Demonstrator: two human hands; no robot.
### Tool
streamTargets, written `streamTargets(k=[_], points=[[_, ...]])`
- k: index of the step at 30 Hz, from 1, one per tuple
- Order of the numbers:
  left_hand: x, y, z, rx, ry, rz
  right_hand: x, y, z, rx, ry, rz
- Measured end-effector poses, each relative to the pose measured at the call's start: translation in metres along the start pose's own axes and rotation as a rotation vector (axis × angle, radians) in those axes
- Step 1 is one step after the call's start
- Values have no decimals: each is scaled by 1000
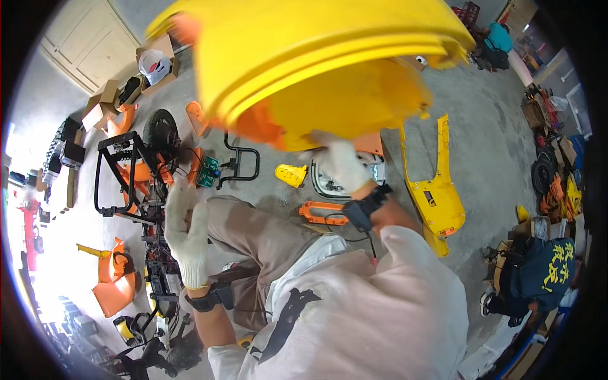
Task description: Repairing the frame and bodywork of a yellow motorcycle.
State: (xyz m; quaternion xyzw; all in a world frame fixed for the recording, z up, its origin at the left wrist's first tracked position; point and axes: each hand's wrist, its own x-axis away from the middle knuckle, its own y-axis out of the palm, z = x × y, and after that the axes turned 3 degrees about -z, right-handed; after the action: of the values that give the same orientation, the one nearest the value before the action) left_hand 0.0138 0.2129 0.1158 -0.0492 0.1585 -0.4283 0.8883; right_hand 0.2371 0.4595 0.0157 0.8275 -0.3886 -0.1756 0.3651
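The yellow cover [316, 47] is high at far centre, off the black frame [158, 253] at left, seemingly largely stripped; yellow panel [437, 201] loose at right; right hand [342, 163] at cover's near edge, grip unclear; left hand [187, 237] parted.

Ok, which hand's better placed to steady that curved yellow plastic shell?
Probably the gloved right hand, at the rim of the yellow shell; the gloved left hand is near the black metal frame.
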Motion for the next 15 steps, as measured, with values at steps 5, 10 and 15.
streamTargets(k=[5, 10, 15], points=[[26, -55, -64, -121, -228, 27, 50, -85, -52, 95, -112, 400], [57, -132, -97, -284, -338, 146, 79, -167, -63, 284, -210, 779], [83, -178, -113, -254, -650, 89, 85, -236, -38, 558, -139, 957]])
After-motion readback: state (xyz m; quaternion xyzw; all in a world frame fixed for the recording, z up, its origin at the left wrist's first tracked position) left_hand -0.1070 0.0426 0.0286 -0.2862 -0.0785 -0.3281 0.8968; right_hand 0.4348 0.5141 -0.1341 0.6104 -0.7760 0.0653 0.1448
